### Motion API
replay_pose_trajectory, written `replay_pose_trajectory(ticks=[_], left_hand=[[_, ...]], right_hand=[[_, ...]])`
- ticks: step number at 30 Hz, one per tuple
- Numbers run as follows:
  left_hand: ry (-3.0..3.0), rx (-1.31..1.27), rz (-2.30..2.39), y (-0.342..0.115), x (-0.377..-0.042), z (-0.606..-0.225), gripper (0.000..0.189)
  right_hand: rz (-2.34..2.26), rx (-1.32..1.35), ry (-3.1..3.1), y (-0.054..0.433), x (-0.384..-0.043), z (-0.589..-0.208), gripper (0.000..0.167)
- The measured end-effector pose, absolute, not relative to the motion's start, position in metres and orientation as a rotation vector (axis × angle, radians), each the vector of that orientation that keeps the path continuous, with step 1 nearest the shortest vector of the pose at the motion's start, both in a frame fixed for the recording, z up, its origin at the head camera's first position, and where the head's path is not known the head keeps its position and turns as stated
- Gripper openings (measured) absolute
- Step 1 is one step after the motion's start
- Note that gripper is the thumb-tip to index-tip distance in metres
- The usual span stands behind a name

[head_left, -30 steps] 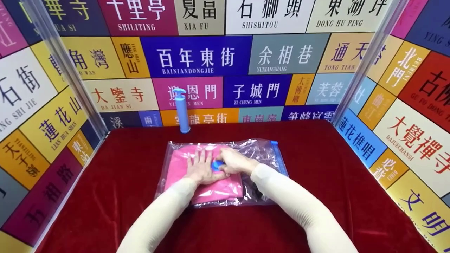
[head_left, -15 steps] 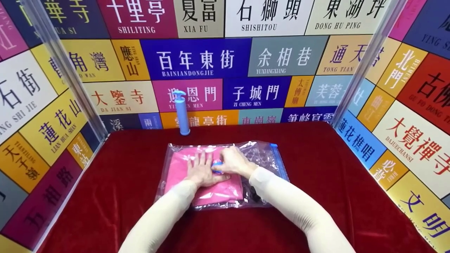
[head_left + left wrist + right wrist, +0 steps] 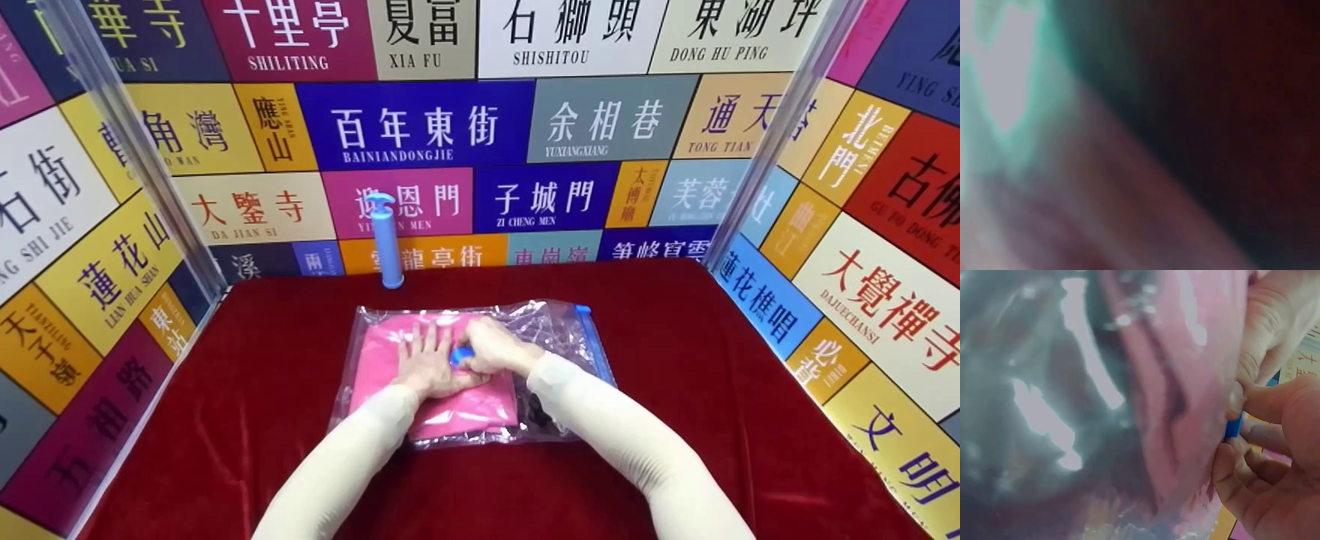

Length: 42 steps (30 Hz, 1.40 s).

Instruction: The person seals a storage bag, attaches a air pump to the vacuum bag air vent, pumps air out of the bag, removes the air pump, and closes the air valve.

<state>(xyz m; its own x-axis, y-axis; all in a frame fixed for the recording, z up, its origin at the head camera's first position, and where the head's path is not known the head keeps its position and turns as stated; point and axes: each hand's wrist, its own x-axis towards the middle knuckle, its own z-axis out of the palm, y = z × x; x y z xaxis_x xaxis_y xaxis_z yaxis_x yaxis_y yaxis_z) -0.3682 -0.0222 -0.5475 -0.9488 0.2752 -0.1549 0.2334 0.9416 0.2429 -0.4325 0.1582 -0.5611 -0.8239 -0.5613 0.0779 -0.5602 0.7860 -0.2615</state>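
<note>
A clear plastic vacuum storage bag (image 3: 551, 326) lies flat, with folded pink cloth (image 3: 381, 360) inside its left part. My left hand (image 3: 430, 365) rests on the bag over the cloth, fingers spread, thumb stretched toward the round blue valve cap (image 3: 460, 355). My right hand (image 3: 491, 346) pinches this cap between thumb and curled fingers. In the right wrist view, the fingers of my right hand (image 3: 1289, 455) close around the cap's blue edge (image 3: 1234, 427), while my left hand (image 3: 1275, 318) lies beside it. The left wrist view is too blurred for detail.
A blue hand pump (image 3: 388, 251) stands upright at the back of the table covered in red cloth (image 3: 292, 330). The bag's blue zip strip with its slider (image 3: 583, 310) runs along the right side. Panels with printed signs (image 3: 420, 124) enclose the table on three sides.
My right hand's fingers have turned and shifted slightly around the valve cap, which shows from a changed angle. My left hand has stayed spread on the bag. The pump stands where it was.
</note>
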Motion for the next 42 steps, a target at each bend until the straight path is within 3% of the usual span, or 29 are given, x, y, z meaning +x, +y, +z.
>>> replay_pose_trajectory(ticks=[4,9,16,19,32,42], left_hand=[[2.909,0.385,0.337,-0.023,-0.369,-0.546,0.135],[2.903,0.374,0.353,-0.022,-0.370,-0.549,0.134],[2.889,0.375,0.345,-0.019,-0.370,-0.553,0.134],[2.904,0.378,0.320,-0.019,-0.370,-0.551,0.135],[2.894,0.366,0.376,-0.022,-0.374,-0.554,0.133],[2.886,0.381,0.366,-0.024,-0.379,-0.559,0.134]], right_hand=[[-0.373,-1.008,2.908,0.167,-0.468,-0.597,0.027],[-0.342,-1.092,2.885,0.169,-0.470,-0.597,0.035],[-0.586,-0.909,2.895,0.160,-0.395,-0.513,0.052],[-0.618,-0.746,2.947,0.158,-0.384,-0.505,0.058],[-0.647,-0.645,3.028,0.148,-0.383,-0.520,0.029],[-0.528,-0.884,2.912,0.152,-0.384,-0.519,0.030]])
